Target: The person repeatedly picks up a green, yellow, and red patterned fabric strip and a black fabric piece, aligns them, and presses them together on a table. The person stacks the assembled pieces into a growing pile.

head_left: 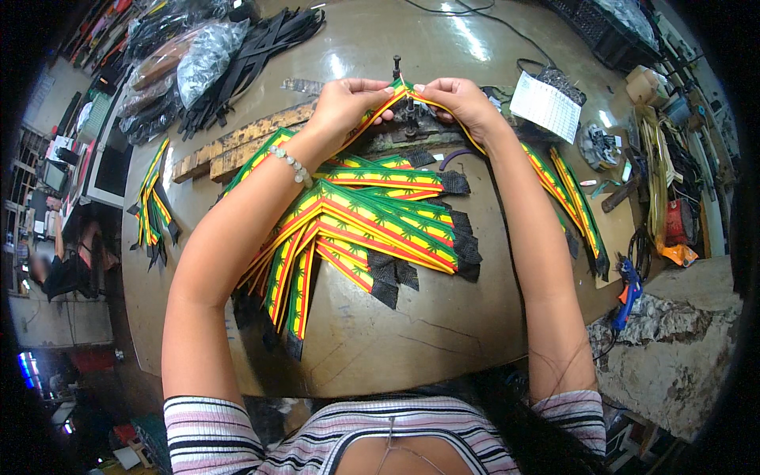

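Between my two hands a green, yellow and red striped strap [406,89] is bent to a peak, beside an upright metal post [397,66] on a dark base. My left hand [348,104] pinches the strap just left of the bend, a beaded bracelet on its wrist. On the other side of the bend, my right hand [461,104] also pinches it, and its loose end hangs down past the wrist. Below lies a fanned pile of similar folded straps [356,212] with leaf prints and black ends. My left forearm covers part of that pile.
Wooden bars [252,145] lie left of the post. Black straps [255,59] and plastic-wrapped bundles [210,63] sit far left. More striped straps lie at left [154,198] and right [582,202]. A paper sheet [545,107] and a blue glue gun [628,293] are at right.
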`<state>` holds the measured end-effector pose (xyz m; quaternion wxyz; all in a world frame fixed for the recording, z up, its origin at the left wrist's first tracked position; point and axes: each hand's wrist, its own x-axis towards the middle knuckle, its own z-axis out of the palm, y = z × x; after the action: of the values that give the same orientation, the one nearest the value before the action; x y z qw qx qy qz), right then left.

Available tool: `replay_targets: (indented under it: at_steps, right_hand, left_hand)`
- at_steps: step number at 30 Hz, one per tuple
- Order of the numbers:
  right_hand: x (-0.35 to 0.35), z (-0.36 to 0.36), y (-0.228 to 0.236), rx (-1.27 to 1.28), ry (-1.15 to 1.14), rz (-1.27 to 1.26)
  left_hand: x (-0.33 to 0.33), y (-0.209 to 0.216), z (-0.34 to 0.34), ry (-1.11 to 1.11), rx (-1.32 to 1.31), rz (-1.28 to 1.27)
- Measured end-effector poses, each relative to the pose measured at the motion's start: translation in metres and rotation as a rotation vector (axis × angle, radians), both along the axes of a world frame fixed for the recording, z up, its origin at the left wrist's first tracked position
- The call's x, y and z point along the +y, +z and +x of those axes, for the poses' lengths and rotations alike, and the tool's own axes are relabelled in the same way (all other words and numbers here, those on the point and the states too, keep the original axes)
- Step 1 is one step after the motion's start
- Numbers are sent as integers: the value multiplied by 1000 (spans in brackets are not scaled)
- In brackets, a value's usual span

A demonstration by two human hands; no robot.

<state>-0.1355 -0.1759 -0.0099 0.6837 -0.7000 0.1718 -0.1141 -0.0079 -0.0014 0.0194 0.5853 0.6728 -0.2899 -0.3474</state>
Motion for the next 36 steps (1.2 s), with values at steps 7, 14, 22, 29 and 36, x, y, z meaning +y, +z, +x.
replay_targets:
  at_steps: [7, 14, 22, 29, 36]
  right_hand:
    - [1, -2, 1, -40, 5, 24]
    - [-1, -1, -1, -21, 6, -11]
    - [1, -1, -1, -19, -17, -2]
    - [-9, 5, -12, -22, 26, -11]
    - [64, -66, 106, -412, -329, -781]
  left_hand:
    - [0, 2, 2, -20, 26, 18]
    - [0, 0, 4, -28, 41, 5]
    - [1, 3, 3, -28, 18, 23]
    - [1, 13, 11, -2, -57, -81]
    - [118, 168, -46, 232, -846, -301]
